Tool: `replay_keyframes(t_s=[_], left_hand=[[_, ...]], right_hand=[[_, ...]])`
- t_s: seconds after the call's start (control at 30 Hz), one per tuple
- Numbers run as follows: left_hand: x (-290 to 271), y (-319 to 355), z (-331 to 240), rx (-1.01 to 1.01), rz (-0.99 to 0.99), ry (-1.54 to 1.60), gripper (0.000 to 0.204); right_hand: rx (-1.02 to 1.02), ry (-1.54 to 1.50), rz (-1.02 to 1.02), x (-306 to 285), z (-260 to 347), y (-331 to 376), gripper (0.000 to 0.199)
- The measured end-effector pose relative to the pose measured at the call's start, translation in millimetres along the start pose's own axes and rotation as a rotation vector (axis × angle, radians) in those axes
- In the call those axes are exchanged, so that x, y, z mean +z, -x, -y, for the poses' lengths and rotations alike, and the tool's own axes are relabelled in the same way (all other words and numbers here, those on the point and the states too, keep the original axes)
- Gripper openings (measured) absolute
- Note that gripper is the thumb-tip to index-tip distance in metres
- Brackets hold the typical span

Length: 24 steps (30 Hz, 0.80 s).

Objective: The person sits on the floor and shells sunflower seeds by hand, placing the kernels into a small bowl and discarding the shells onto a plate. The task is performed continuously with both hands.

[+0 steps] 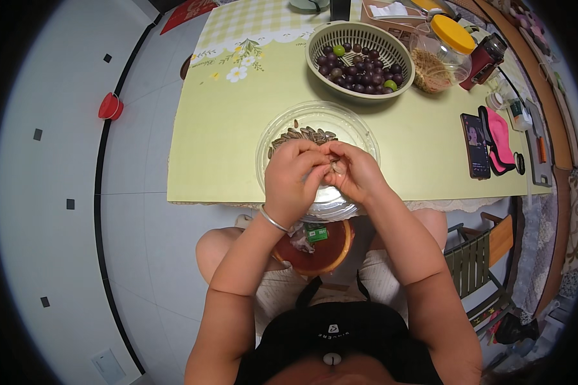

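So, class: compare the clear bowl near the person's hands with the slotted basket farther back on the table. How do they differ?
The clear bowl is see-through with solid walls; the slotted basket is opaque beige with open slots. The clear bowl holds striped seeds; the slotted basket holds dark round fruits, a few green. The clear bowl sits at the table's near edge under both hands; the basket stands farther back, untouched. Both are round.

Both hands, left hand [293,176] and right hand [356,172], pinch one small striped seed [333,168] over a clear glass bowl of seeds [282,125], with a beige slotted plastic basket of dark grapes [319,40] at one o'clock.
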State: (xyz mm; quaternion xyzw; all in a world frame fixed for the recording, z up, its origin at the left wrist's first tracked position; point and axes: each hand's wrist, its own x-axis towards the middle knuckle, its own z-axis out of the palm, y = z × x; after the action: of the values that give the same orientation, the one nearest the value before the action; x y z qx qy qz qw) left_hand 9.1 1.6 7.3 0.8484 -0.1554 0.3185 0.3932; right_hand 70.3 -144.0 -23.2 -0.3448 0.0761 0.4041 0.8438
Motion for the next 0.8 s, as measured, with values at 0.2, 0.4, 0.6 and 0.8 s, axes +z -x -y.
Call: replay_keyframes(t_s=[0.2,0.4,0.6,0.8], left_hand=[[-10,4,11,-0.547,0.047,0.256,0.008],[5,15,18,-0.399,0.361,-0.065,0.008],[16,13,26,-0.281,0.219,-0.257,0.013],[26,12,28,-0.266,0.279,-0.363,0.014]], right_hand=[[-0.124,-0.132,-0.034,-19,12,-5,0.024],[-0.19,-0.111,-0.116,-17,25,0,0.023],[-0.207,-0.028,-0.095,-15,20,0,0.021],[-0.25,0.086,-0.107,-10,14,0,0.019]])
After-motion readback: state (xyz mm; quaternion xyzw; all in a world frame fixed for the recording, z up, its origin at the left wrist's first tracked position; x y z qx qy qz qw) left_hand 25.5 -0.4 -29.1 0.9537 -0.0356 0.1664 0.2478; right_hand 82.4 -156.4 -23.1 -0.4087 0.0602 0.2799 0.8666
